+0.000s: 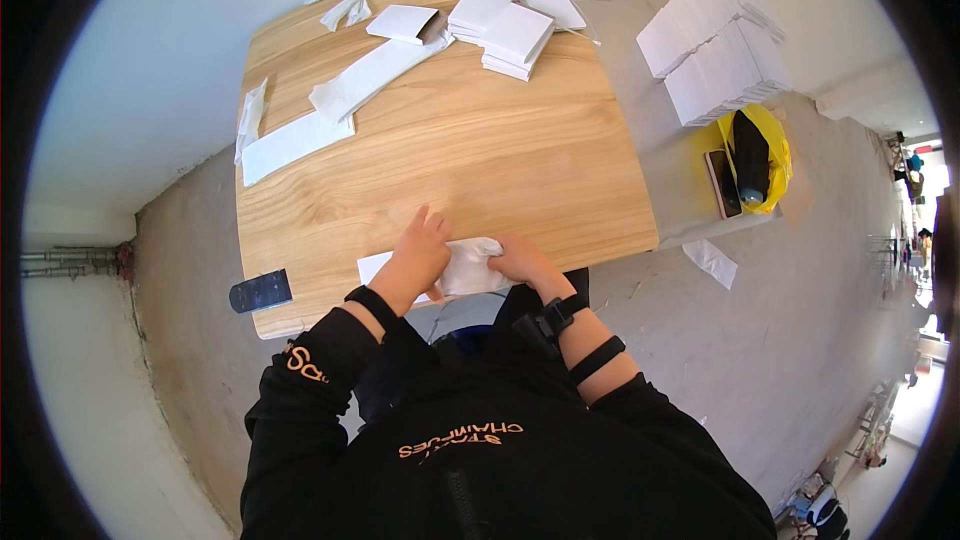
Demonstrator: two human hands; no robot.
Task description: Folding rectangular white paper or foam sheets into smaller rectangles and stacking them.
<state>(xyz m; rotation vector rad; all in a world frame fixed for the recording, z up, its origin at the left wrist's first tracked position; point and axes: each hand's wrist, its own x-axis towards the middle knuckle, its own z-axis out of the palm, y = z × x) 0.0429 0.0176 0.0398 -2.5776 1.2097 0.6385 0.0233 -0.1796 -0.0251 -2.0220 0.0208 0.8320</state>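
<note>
At the table's near edge lies a soft, wrinkled white sleeve or thin bag (472, 268), with a flat white piece (373, 266) sticking out past its left end. My left hand (424, 252) rests across that left end, fingers spread toward the far side and thumb near the close edge. My right hand (523, 260) is closed on the right end of the wrinkled white sleeve, pinching its edge. Whether the flat piece runs on inside the sleeve is hidden by my left hand.
The wooden table (480, 150) bears white boxes (518, 32) and long white sleeves (375, 75) toward the back. A dark phone (261, 291) overhangs the left edge. To the right stand stacked white boxes (715, 55), a yellow bag (780, 155) and another phone (722, 184).
</note>
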